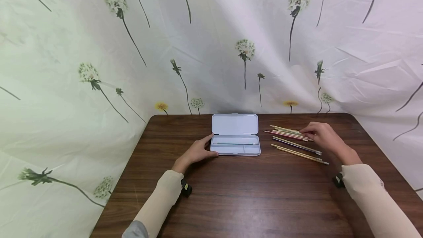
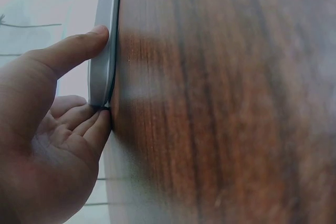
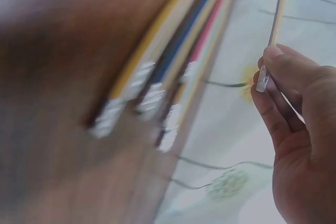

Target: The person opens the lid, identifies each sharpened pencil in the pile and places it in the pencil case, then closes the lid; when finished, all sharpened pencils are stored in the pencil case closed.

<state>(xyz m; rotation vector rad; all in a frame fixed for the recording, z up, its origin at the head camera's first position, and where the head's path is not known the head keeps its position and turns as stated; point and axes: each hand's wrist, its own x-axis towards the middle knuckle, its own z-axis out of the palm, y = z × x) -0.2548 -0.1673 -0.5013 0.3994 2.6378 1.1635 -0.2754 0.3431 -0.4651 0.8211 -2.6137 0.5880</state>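
Note:
An open white pencil case lies at the middle of the brown table, its lid flat towards the wall. One thin pencil lies in its tray. My left hand holds the case's left end, and in the left wrist view the left hand has its thumb on the case's rim and its fingers curled at the lower corner. Several coloured pencils lie loose to the right of the case. My right hand is over their far end. In the right wrist view the right hand pinches one pencil by its silver end, above the blurred row of pencils.
A cloth printed with dandelions hangs behind and around the table. The table's rounded far corners and side edges are close to the cloth. Dark wood stretches between my forearms towards the near edge.

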